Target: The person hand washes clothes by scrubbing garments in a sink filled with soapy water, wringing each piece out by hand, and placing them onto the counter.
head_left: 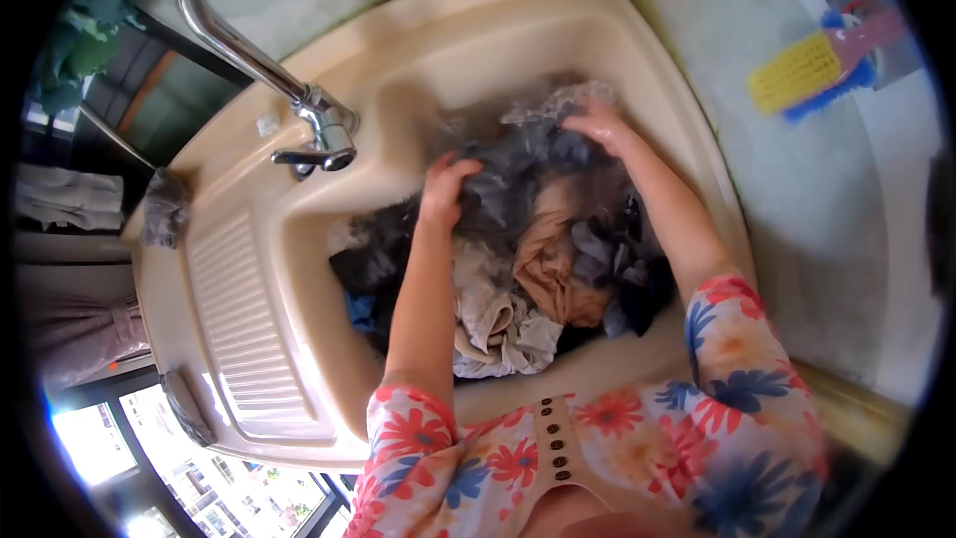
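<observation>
Both my hands are down in a beige sink [617,10] full of wet laundry. My left hand [448,187] has its fingers curled at the near left edge of a dark, soaked garment [508,174]. My right hand [597,125] grips the far right part of that garment, where splashing water blurs the fingertips. Just below the dark garment lie a tan cloth [546,249] and a crumpled off-white cloth [508,334]. Dark blue cloth [627,279] is bunched on the right, and black cloth [373,264] on the left.
A chrome tap [324,125] stands at the sink's back left, its spout arching up. Left of the basin is a ribbed washboard [239,319], with a grey rag [164,209] at its corner. A yellow-and-blue brush [802,70] hangs on the right wall.
</observation>
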`<state>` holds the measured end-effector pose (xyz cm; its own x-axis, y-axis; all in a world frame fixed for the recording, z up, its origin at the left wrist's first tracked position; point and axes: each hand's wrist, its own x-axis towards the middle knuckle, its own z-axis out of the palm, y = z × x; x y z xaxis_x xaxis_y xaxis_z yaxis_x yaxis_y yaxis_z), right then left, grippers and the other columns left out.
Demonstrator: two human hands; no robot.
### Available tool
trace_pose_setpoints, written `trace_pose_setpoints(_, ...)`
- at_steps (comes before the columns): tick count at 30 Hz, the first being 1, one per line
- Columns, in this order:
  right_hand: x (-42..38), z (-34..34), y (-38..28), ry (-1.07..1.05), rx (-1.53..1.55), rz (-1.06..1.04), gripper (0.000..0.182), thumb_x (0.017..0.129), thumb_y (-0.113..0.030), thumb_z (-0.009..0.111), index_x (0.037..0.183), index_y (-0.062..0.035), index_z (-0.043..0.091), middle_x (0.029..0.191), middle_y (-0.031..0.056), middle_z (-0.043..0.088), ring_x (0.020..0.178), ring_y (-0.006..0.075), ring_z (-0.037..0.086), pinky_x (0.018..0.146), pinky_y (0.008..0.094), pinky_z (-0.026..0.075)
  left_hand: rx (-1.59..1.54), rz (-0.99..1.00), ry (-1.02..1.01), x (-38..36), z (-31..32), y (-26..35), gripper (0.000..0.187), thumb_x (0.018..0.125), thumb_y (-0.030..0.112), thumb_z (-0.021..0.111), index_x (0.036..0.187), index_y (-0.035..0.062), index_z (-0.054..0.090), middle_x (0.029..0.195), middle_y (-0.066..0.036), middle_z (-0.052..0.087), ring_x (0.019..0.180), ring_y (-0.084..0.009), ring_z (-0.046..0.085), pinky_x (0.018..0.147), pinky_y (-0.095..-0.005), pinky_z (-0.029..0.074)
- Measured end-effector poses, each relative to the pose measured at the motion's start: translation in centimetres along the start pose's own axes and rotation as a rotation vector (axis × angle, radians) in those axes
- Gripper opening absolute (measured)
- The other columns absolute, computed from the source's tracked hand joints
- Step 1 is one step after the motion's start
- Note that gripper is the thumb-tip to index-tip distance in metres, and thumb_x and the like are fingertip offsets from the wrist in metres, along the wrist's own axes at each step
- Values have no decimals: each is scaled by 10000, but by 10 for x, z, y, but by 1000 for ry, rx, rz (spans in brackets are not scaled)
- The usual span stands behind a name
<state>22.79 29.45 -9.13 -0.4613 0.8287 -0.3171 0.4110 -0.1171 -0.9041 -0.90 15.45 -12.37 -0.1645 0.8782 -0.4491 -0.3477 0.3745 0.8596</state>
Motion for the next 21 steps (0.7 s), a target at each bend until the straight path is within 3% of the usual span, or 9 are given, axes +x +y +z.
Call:
trace_pose_setpoints(2,3,9,0,-8,433,75,422,633,-223,691,951,41,606,833,136,639,698,204,626,604,316,508,-460,-156,-5,-12,4,-1,500,742,340,653,1102,12,539,1020,-140,602,960,-256,564,869,-416,427)
trace_pose_setpoints(4,-4,49,-25,-99,-111,83,474,617,-260,704,953,56,596,874,180,630,787,235,628,698,345,504,-629,-192,0,-24,30,18,512,788,425,585,1100,21,537,1036,-126,596,962,-254,562,864,-410,431)
trace_pose_setpoints(6,-27,106,-29,-34,-518,-536,358,610,-338,671,834,-59,652,958,126,565,881,278,540,728,387,479,-674,-107,-24,-11,26,5,578,845,544,440,1132,48,522,1106,-124,567,1011,-257,541,921,-406,399)
trace_pose_setpoints(7,-63,129,-49,127,-558,-703,249,600,-284,678,760,-95,656,904,90,578,820,296,540,678,377,479,-904,65,-888,20,-7,-31,503,883,489,388,1166,91,510,1147,-126,546,1054,-239,517,961,-396,365)
trace_pose_setpoints(10,-92,166,-45,186,-568,-917,249,608,-311,677,695,-84,621,830,74,554,790,281,538,648,373,476,-279,401,-111,-11,3,-64,377,852,336,458,1107,62,505,1090,-101,542,1002,-191,512,881,-350,413)
trace_pose_setpoints(12,-53,166,-23,246,-573,-708,248,641,-329,652,692,-88,628,816,84,571,779,269,565,647,387,478,-410,168,189,-3,4,-84,313,845,257,461,1066,41,514,1034,-92,553,952,-176,524,823,-323,442)
trace_pose_setpoints(14,-25,153,-9,238,-652,-427,251,671,-336,623,720,-90,641,818,95,587,770,265,589,658,406,478,-437,-222,232,-22,28,-60,211,835,197,437,950,77,565,888,-49,578,795,-171,551,690,-289,465)
trace_pose_setpoints(16,-20,140,-7,178,-726,-284,250,698,-318,602,751,-77,641,808,110,588,758,281,588,660,417,473,-624,-217,287,-24,41,-50,153,819,197,449,829,116,578,797,-25,569,697,-152,535,599,-264,449)
trace_pose_setpoints(21,-75,164,-32,203,-472,-717,227,722,-279,565,650,-64,577,744,114,558,692,295,564,603,418,460,-677,-87,290,10,33,-74,157,819,207,450,800,113,573,767,-27,562,658,-150,524,565,-268,436)
